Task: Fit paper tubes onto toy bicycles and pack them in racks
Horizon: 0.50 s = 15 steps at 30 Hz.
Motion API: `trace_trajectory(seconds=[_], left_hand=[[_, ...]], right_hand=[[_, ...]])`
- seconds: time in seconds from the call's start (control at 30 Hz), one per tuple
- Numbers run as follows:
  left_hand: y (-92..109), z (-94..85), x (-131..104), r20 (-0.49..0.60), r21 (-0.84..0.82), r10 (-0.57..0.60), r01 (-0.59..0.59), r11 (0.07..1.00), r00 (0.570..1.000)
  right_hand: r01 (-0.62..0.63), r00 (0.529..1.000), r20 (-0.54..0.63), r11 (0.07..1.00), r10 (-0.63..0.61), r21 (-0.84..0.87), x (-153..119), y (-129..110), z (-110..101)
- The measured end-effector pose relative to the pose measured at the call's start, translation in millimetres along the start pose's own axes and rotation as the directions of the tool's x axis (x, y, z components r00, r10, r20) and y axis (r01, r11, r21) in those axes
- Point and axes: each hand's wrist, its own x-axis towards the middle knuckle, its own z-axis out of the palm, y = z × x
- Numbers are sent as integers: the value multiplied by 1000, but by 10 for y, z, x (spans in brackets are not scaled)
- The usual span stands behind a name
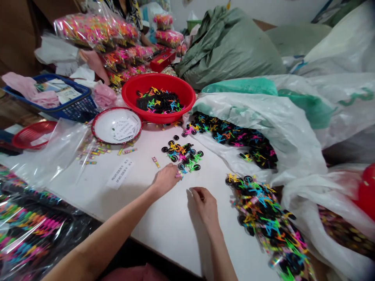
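My left hand (166,178) is closed in a pinch on a small pink and blue piece at the near edge of a loose cluster of toy bicycles (192,159); it looks like a toy bicycle, mostly covered by the fingers. These bicycles have bright plastic frames and black wheels. My right hand (206,201) hovers over the white table with loosely bent fingers, and nothing shows in it. To its right lies a long heap of toy bicycles (263,207) mixed with small, colourful wrapped sticks. One wrapped stick (155,162) lies just beyond my left hand.
A red basin (187,104) of bicycles stands behind a white enamel bowl (101,130) holding paper slips. More bicycles spill from a white sack (281,113). A printed label (120,174) lies on the table (164,218). Filled plastic bags (96,29) and a person (136,15) are at the back.
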Motion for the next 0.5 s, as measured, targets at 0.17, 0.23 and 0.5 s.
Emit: trace_trajectory(seconds=[0.17, 0.23, 0.5], left_hand=[[-87, 35, -427, 64, -185, -89, 99, 978, 994], [-53, 14, -542, 69, -303, -79, 96, 948, 995], [48, -162, -742, 181, -600, -18, 125, 790, 983]], right_hand=[[-112, 992, 92, 936, 86, 335, 53, -222, 258], [-138, 988, 129, 866, 86, 480, 88, -338, 275], [-58, 993, -59, 861, 102, 506, -5, -559, -40]])
